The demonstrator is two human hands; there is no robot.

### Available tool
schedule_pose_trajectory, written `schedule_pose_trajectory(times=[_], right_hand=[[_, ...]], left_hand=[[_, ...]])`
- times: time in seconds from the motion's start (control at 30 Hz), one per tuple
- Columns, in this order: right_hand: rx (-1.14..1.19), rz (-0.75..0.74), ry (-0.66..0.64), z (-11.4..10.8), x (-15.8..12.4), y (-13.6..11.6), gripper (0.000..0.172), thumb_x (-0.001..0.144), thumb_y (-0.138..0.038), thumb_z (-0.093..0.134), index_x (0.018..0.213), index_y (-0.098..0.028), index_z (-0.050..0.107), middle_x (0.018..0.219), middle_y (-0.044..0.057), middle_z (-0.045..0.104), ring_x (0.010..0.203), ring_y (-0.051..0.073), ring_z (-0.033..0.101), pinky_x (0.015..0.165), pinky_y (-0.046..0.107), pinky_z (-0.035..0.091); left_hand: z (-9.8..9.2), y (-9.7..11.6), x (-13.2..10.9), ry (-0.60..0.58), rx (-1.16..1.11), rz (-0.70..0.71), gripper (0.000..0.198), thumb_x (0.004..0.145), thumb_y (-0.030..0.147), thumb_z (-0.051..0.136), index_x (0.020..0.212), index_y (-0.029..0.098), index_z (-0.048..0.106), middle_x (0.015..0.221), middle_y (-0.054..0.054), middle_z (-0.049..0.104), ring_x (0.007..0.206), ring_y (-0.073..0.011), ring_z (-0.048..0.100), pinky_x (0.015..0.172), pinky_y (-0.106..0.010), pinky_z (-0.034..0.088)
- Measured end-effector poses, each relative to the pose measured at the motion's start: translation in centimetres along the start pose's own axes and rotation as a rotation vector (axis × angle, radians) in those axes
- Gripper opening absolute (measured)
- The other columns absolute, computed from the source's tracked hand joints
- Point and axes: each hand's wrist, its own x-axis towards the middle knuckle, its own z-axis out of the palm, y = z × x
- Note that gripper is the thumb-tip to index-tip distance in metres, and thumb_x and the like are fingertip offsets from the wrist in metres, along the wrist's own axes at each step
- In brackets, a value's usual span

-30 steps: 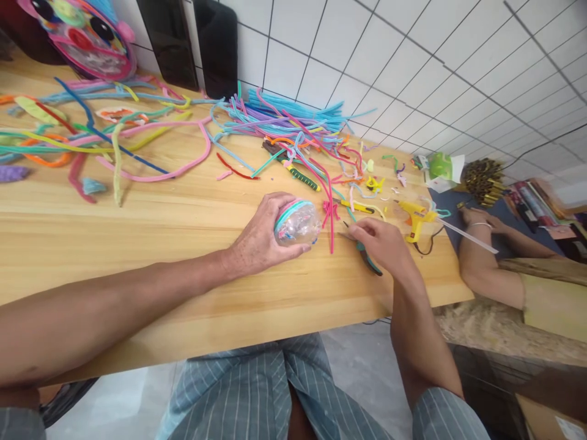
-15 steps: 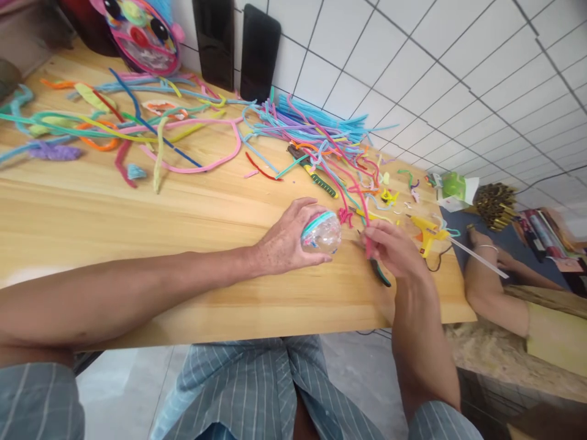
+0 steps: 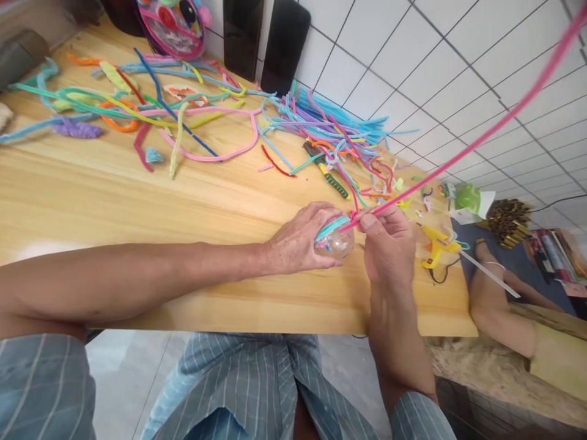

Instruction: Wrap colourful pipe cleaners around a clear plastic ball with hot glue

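Note:
My left hand [image 3: 305, 241] is wrapped round a clear plastic ball [image 3: 337, 244], which has a teal pipe cleaner strip [image 3: 331, 227] across its upper side and small coloured bits showing through. Between the thumb and fingers of my right hand [image 3: 389, 241] is a long pink pipe cleaner [image 3: 463, 154]. Its near end lies against the ball beside the teal strip; whether it is fixed there I cannot tell. The far end rises out of view at the upper right. Both hands are just above the wooden table.
Loose pipe cleaners [image 3: 339, 119] lie heaped along the tiled wall. A green-handled cutter [image 3: 337, 183] rests before them. To the right sit a yellow glue gun [image 3: 433, 244] and another person's leg [image 3: 490, 287]. Two black phones [image 3: 287, 46] lean on the wall.
My right hand has lifted the pink pipe cleaner off the table side and brought its end to the ball. The view has shifted slightly; my left hand keeps its hold.

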Motion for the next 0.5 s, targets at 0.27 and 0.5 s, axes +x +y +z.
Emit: schedule_pose_trajectory(times=[0.27, 0.5], right_hand=[[0.042, -0.05, 0.085, 1.4, -0.5, 0.9, 0.027, 0.074, -0.041, 0.099, 0.083, -0.027, 0.077, 0.08, -0.004, 0.076, 0.073, 0.014, 0.065, 0.072, 0.03, 0.055], [0.136, -0.007, 0.097, 1.7, -0.7, 1.6, 0.029, 0.071, -0.038, 0.102, 0.081, -0.027, 0.077, 0.076, -0.006, 0.075, 0.07, 0.012, 0.063, 0.071, 0.026, 0.055]], left_hand=[[0.0, -0.1, -0.2, 0.016, -0.013, 0.035, 0.097, 0.081, 0.045, 0.097, 0.161, 0.025, 0.046, 0.157, -0.02, 0.059, 0.151, -0.039, 0.058, 0.128, -0.061, 0.053], [-0.1, 0.0, -0.2, -0.001, -0.01, 0.018, 0.095, 0.082, 0.046, 0.097, 0.16, 0.024, 0.046, 0.158, -0.021, 0.058, 0.152, -0.0397, 0.058, 0.128, -0.064, 0.052]])
